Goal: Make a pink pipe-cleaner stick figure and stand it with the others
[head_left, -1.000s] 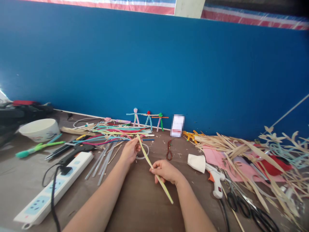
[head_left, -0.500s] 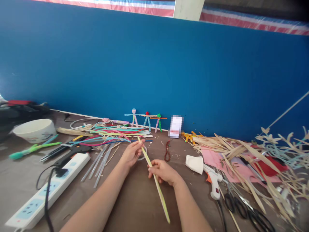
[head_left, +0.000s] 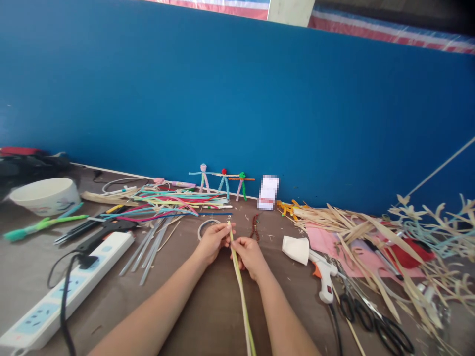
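A long pale yellow-green strip (head_left: 241,291), which looks like a dried leaf or husk, runs from my fingertips down toward the bottom edge. Near its upper end my left hand (head_left: 215,242) pinches it between thumb and fingers. Just below, my right hand (head_left: 249,254) grips the same strip, its fingertips close to the left ones. Toward the bottom the strip looks split into two lengths side by side. Behind my left hand lies a pale ring (head_left: 203,227), partly covered. A string of dark red beads (head_left: 254,227) lies beyond my right hand.
Pipe cleaners (head_left: 166,200) and three small figures (head_left: 224,180) stand at the back. On the left are a bowl (head_left: 44,197) and a power strip (head_left: 74,291). To the right lie a white glue gun (head_left: 326,282), scissors (head_left: 393,336) and dried strips (head_left: 345,222).
My hands have come together near the strip's top end; the right hand slid upward along it. The strip now hangs more upright and shows two lengths. The view shifted slightly.
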Demonstrator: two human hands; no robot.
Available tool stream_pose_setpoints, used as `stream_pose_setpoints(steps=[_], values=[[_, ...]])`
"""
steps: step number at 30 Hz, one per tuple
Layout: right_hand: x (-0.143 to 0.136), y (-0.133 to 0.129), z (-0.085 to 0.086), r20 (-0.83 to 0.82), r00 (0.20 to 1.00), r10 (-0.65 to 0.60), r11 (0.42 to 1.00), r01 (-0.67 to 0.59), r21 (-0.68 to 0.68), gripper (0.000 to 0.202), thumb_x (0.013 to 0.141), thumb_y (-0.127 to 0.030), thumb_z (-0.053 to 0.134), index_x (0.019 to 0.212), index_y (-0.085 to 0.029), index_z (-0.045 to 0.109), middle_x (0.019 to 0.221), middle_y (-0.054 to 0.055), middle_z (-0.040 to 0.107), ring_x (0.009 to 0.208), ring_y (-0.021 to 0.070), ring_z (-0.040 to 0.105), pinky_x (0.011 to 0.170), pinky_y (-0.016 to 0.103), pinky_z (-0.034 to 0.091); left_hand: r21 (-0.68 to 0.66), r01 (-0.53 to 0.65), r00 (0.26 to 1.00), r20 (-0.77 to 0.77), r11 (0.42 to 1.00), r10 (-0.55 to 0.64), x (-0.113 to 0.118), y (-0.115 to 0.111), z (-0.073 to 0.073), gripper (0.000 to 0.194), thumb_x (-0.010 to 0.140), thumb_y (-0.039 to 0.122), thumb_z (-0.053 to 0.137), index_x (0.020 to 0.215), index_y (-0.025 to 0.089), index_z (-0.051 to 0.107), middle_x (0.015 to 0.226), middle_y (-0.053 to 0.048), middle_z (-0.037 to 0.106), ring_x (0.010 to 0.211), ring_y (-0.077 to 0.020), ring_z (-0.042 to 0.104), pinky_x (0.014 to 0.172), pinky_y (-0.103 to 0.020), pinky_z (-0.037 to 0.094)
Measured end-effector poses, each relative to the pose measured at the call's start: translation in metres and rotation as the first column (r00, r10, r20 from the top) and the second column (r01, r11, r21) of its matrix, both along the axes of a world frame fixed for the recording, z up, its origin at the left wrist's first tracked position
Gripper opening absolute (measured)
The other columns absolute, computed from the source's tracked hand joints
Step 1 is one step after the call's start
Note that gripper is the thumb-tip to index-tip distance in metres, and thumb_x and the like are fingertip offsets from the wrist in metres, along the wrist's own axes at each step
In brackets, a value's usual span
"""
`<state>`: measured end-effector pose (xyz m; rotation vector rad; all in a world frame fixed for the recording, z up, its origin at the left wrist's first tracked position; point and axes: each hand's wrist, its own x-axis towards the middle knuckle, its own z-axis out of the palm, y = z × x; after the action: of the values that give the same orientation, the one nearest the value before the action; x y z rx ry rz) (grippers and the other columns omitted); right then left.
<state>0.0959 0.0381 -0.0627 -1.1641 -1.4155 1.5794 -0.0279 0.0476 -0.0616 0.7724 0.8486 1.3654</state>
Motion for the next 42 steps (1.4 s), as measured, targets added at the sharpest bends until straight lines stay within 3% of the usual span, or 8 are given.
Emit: stream_pose_setpoints(steps=[5, 11, 19, 23, 30, 35, 38, 42], values=[[-0.001, 0.0, 0.0, 0.049, 0.999, -0.006, 1.0, 0.005, 0.009, 0.028, 0.067, -0.041, 0.051, 0.061, -0.014, 0.05, 0.048, -0.002, 0.057, 0.025, 0.0031, 0.038, 0.025, 0.014, 0.02, -0.009, 0.016, 1.0, 0.025, 1.0, -0.016, -0.002, 0.0, -0.001, 0.028, 0.058, 0.025, 0.068, 0.082, 0.01, 0.064, 0.066, -0.004, 0.061, 0.043, -0.0036, 0.044, 0.04, -0.016, 0.035], [0.001, 0.0, 0.001, 0.077, 0.996, 0.042, 0.999, -0.041, -0.017, 0.023, 0.066, -0.035, 0.052, 0.056, -0.015, 0.047, 0.041, -0.006, 0.049, 0.025, 0.0034, 0.038, 0.026, 0.013, 0.021, -0.038, 0.014, 0.997, 0.073, 0.999, -0.011, -0.004, 0.0, 0.001, 0.027, 0.062, 0.024, 0.065, 0.085, 0.01, 0.064, 0.068, -0.006, 0.063, 0.043, -0.0035, 0.043, 0.038, -0.016, 0.034], [0.0, 0.0, 0.001, 0.101, 0.994, 0.047, 0.999, -0.045, -0.024, 0.023, 0.067, -0.035, 0.051, 0.055, -0.015, 0.046, 0.04, -0.005, 0.05, 0.025, 0.0033, 0.037, 0.026, 0.014, 0.022, -0.032, 0.045, 0.999, 0.022, 0.998, -0.044, -0.004, -0.002, 0.006, 0.03, 0.057, 0.023, 0.069, 0.084, 0.011, 0.065, 0.068, -0.006, 0.063, 0.042, -0.0031, 0.042, 0.038, -0.017, 0.033], [0.001, 0.0, 0.002, 0.105, 0.993, 0.05, 0.998, -0.047, -0.03, 0.024, 0.067, -0.035, 0.052, 0.054, -0.015, 0.046, 0.036, -0.006, 0.047, 0.024, 0.0032, 0.036, 0.026, 0.014, 0.021, -0.017, 0.041, 0.999, -0.018, 0.999, -0.041, -0.003, -0.002, 0.006, 0.031, 0.055, 0.023, 0.069, 0.083, 0.01, 0.065, 0.058, -0.002, 0.059, 0.039, -0.0023, 0.04, 0.037, -0.016, 0.03], [0.003, -0.001, 0.005, 0.018, 0.994, 0.109, 0.994, -0.109, -0.024, 0.027, 0.069, -0.039, 0.05, 0.069, -0.012, 0.055, 0.057, 0.002, 0.063, 0.027, 0.0027, 0.039, 0.027, 0.014, 0.023, 0.018, 0.067, 0.996, -0.059, 0.998, -0.066, -0.003, -0.002, 0.002, 0.024, 0.061, 0.027, 0.065, 0.078, 0.01, 0.062, 0.052, 0.001, 0.055, 0.038, -0.0035, 0.042, 0.039, -0.016, 0.033], [0.003, -0.002, 0.005, 0.029, 0.992, 0.125, 0.991, -0.124, -0.048, 0.023, 0.067, -0.034, 0.053, 0.067, -0.012, 0.053, 0.054, 0.002, 0.063, 0.026, 0.003, 0.038, 0.028, 0.015, 0.024, 0.028, 0.066, 0.99, -0.125, 0.997, -0.062, 0.0, -0.005, 0.005, 0.021, 0.065, 0.031, 0.061, 0.075, 0.012, 0.057, 0.059, -0.002, 0.06, 0.036, -0.005, 0.044, 0.036, -0.017, 0.033], [0.0, -0.004, 0.005, 0.02, 0.987, 0.157, 0.984, -0.154, -0.083, 0.02, 0.069, -0.032, 0.052, 0.07, -0.012, 0.053, 0.048, -0.001, 0.06, 0.025, 0.0028, 0.037, 0.028, 0.015, 0.024, 0.048, -0.013, 0.994, -0.111, 0.999, 0.018, 0.0, -0.004, 0.008, 0.02, 0.065, 0.031, 0.059, 0.074, 0.013, 0.055, 0.053, 0.0, 0.058, 0.033, -0.0045, 0.042, 0.033, -0.016, 0.03], [-0.009, -0.013, 0.005, 0.006, 0.962, 0.272, 0.957, -0.27, -0.104, 0.018, 0.073, -0.028, 0.049, 0.073, -0.011, 0.055, 0.048, -0.003, 0.058, 0.025, 0.0018, 0.036, 0.028, 0.014, 0.023, 0.087, -0.306, 0.95, 0.096, 0.948, 0.297, -0.015, 0.003, 0.014, 0.017, 0.061, 0.022, 0.062, 0.072, 0.011, 0.057, 0.048, 0.002, 0.054, 0.031, -0.0024, 0.037, 0.031, -0.013, 0.024]])
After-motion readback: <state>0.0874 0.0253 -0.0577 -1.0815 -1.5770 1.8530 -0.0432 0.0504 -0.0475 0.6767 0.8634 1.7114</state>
